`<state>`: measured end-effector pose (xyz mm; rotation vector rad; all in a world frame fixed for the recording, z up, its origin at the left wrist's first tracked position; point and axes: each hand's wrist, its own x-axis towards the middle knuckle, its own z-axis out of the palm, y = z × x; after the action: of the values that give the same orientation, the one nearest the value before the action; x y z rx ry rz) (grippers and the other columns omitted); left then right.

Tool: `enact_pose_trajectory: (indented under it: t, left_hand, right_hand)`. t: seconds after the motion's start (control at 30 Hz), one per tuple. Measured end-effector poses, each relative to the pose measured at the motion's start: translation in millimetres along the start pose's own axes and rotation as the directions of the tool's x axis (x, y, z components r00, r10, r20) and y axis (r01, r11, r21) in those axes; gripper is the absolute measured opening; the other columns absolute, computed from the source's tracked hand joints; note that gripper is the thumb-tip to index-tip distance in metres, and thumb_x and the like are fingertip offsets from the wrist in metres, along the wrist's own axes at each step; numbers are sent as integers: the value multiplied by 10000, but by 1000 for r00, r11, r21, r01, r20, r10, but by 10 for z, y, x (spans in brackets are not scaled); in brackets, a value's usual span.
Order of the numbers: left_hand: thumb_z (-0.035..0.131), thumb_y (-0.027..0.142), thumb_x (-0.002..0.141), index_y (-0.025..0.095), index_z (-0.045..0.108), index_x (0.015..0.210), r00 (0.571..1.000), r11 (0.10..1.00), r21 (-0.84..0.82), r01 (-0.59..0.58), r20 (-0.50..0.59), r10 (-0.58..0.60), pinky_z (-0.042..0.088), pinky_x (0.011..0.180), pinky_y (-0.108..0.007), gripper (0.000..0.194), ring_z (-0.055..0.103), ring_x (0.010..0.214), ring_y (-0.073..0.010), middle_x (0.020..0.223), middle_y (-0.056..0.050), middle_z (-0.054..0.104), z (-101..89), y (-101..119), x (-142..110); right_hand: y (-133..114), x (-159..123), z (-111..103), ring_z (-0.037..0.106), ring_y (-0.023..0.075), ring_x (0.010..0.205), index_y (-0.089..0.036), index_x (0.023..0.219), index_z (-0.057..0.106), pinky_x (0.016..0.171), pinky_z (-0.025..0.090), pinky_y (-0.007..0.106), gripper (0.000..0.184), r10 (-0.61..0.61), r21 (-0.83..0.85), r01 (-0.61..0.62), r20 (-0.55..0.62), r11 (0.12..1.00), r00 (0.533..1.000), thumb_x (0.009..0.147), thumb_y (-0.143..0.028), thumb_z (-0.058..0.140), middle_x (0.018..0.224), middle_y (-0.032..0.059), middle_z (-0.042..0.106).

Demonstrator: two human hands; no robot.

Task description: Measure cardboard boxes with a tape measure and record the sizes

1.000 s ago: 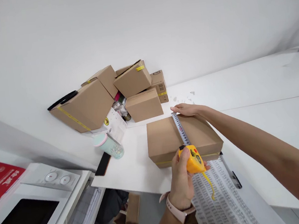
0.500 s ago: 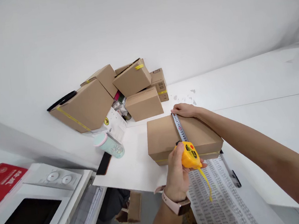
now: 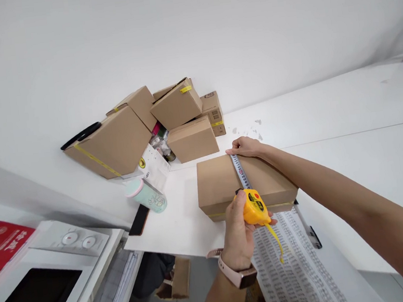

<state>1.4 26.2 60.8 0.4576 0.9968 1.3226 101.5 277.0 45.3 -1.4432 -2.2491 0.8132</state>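
Observation:
A closed brown cardboard box [image 3: 214, 181] lies on the white table. My left hand [image 3: 237, 236], with a pink-strapped watch on its wrist, grips a yellow tape measure [image 3: 254, 208] at the box's near edge. The silver tape blade [image 3: 241, 171] runs across the top of the box to its far edge. There, the fingers of my right hand [image 3: 247, 146] are closed at the blade's end, covering the tip. A yellow wrist cord [image 3: 276, 243] dangles from the case over printed sheets [image 3: 290, 262].
Several cardboard boxes [image 3: 193, 140] are piled against the wall. A mint tumbler [image 3: 146, 196] stands at the left beside a dark flat phone-like object [image 3: 138, 220]. A microwave [image 3: 39, 295] fills the lower left. A black pen-like object [image 3: 314, 237] lies right of the sheets.
My right hand's fingertips have shifted slightly at the box's far edge. The blade stays stretched across the box, and my left hand keeps its grip. The whole view has shifted slightly.

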Motion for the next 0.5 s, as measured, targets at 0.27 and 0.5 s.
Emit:
enact_pose_trajectory:
  t: [0.27, 0.5]
  left_hand:
    - [789, 639, 696, 143, 629, 1020, 999, 999, 15, 29, -22, -29, 576, 590, -317, 614, 666, 724, -208, 898, -60, 627, -98, -231, -344]
    - [791, 550, 736, 181, 614, 1182, 990, 996, 56, 73, 117, -79, 529, 565, -265, 604, 636, 734, -189, 934, -62, 624, -219, -376, -584]
  right_hand:
    - [16, -22, 14, 566, 163, 706, -198, 693, 564, 622, 382, 270, 469, -63, 55, 62, 12, 997, 998, 781, -656, 616, 745, 20, 644]
    - [34, -59, 6, 554, 160, 685, -203, 691, 549, 617, 386, 275, 480, -60, 83, 58, 17, 995, 998, 768, -670, 631, 730, 12, 628]
